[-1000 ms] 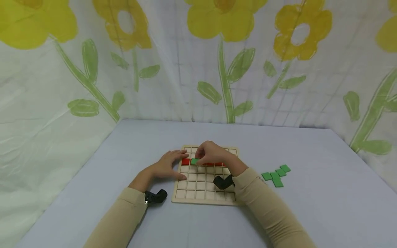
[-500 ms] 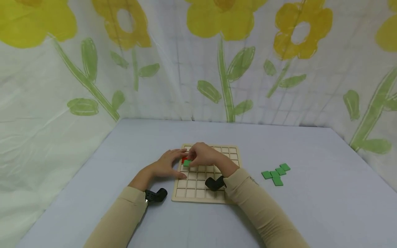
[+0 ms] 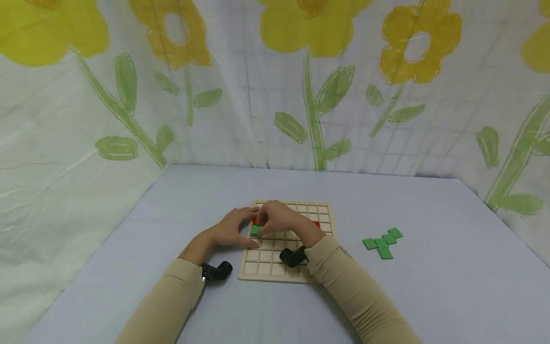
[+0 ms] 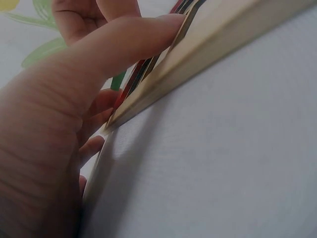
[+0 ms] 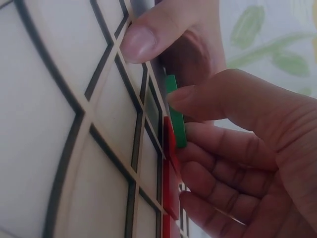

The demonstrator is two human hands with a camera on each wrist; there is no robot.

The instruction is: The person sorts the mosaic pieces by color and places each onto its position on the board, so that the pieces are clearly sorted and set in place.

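Note:
A wooden grid board (image 3: 275, 278) with raised square cells lies on the table. My left hand (image 3: 229, 231) rests along its left edge, fingers spread and the thumb touching the frame. With thumb and fingers my right hand (image 3: 280, 218) pinches a green square tile (image 3: 255, 230) over the board's left column. In the right wrist view the green tile (image 5: 176, 116) stands slightly above the grid, beside red tiles (image 5: 171, 183). The row of red tiles is partly hidden beneath my right hand; one red tile (image 3: 316, 223) shows at its right end.
Several loose green tiles (image 3: 382, 242) lie on the table to the right of the board. Behind the pale table (image 3: 206, 186) hangs a flower-printed curtain (image 3: 240, 95). A black wrist camera (image 3: 293, 257) sits above the board's lower half.
My right hand has moved left across the board, carrying the green tile to the left column, just below the red row. The left hand has stayed in place.

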